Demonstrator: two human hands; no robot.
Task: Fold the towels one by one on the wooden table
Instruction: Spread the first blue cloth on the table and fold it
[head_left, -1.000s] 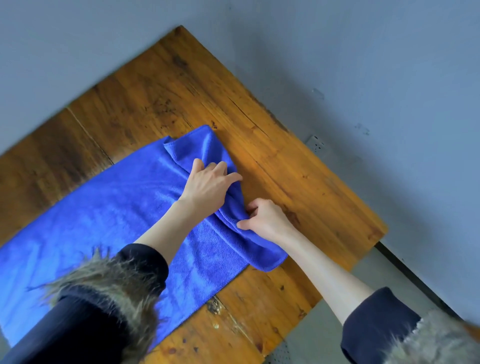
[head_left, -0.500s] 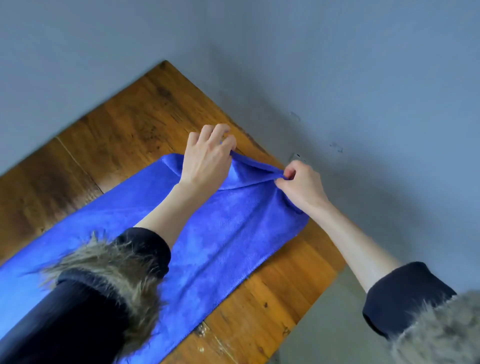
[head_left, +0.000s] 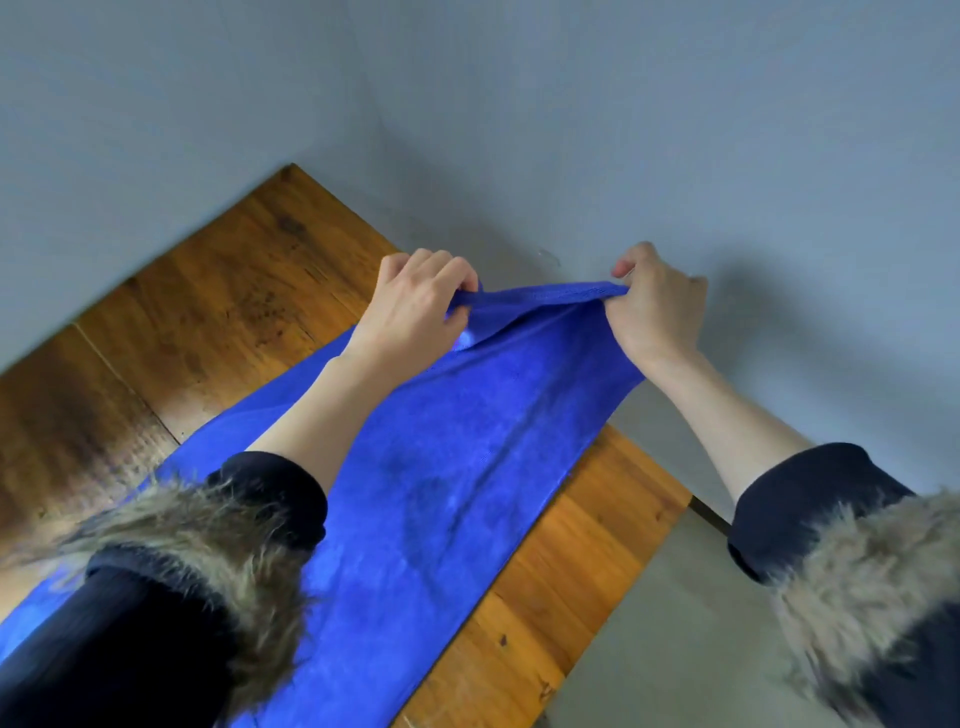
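A long blue towel stretches across the wooden table, its far end lifted off the wood. My left hand pinches the left corner of that raised edge. My right hand grips the right corner, and the hem between them is pulled taut. The towel's near end runs out of view at the lower left, partly hidden by my left sleeve.
Grey walls meet in a corner just behind the table's far end. The table's right edge drops to a grey floor. Dark sleeves with fur cuffs cover both forearms.
Both hands have taken the towel's far corners, raised them off the table and drawn them apart, unfolding the bunched end. The view has tilted upward.
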